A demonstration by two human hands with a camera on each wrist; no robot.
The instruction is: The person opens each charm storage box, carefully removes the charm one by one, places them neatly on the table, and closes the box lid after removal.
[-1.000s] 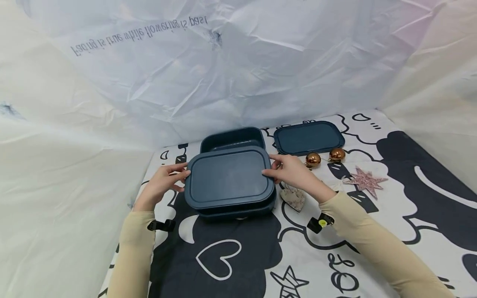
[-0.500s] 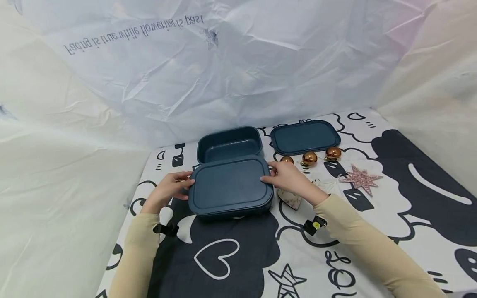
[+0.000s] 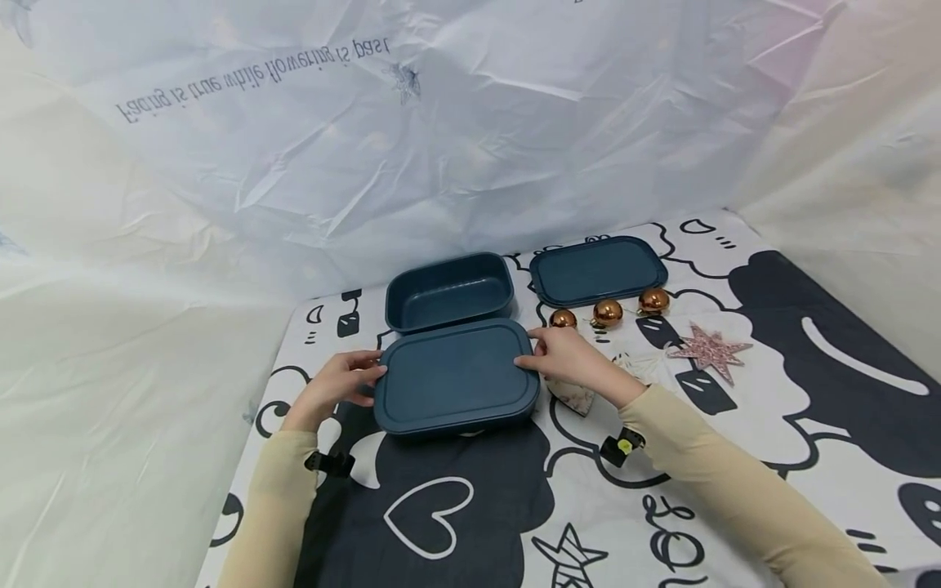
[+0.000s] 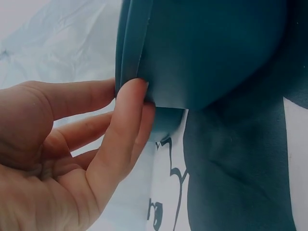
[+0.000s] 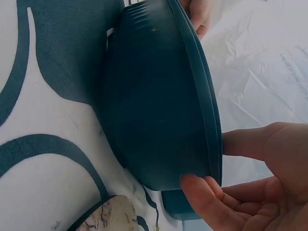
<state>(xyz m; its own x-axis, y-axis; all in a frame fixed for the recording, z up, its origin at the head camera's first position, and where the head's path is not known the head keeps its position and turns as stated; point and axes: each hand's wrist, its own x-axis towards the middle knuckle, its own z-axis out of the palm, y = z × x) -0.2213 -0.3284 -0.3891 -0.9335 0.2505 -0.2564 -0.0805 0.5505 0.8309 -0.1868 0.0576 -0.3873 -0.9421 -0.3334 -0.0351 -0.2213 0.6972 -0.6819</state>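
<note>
A dark blue rectangular lid (image 3: 456, 371) lies over a matching food container (image 5: 149, 106), its rim level with the box's rim all round as far as the views show. My left hand (image 3: 340, 385) pinches the lid's left end, the thumb on top and the fingertips under the edge against the box wall. At the opposite end my right hand (image 3: 569, 357) holds the lid the same way, its thumb on the upper face. The container's inside is hidden. Just behind it stands a second, uncovered blue container (image 3: 450, 294).
Another blue lid (image 3: 599, 270) lies flat at the back right. In front of it sit three copper baubles (image 3: 607, 314). A pink glitter star (image 3: 710, 352) and a heart-shaped ornament (image 3: 573, 398), partly under the right hand, lie on the patterned cloth (image 3: 430, 514).
The lid has come down and towards me onto the near container, both hands going with it. The open container behind and the leftmost bauble now show more fully.
</note>
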